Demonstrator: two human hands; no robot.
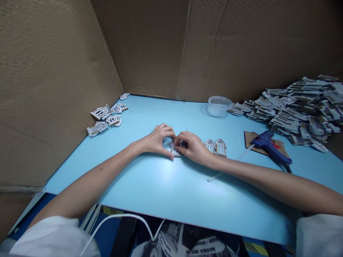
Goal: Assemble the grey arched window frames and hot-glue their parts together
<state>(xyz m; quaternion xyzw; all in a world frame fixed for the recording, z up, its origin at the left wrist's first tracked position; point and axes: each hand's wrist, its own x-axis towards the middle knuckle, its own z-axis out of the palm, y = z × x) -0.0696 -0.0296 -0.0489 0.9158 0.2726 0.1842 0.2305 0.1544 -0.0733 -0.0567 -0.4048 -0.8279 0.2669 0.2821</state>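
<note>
Between the two hands, a small arched cardboard window piece (174, 151) lies on the blue surface (166, 192), partly hidden by fingers. The left hand (157, 140) curves round and pinches one side; the right hand (194, 148) closes over the other. Two matching pieces (220, 147) lie just beside the right hand, with a blue hot glue gun (270, 148) farther right.
</note>
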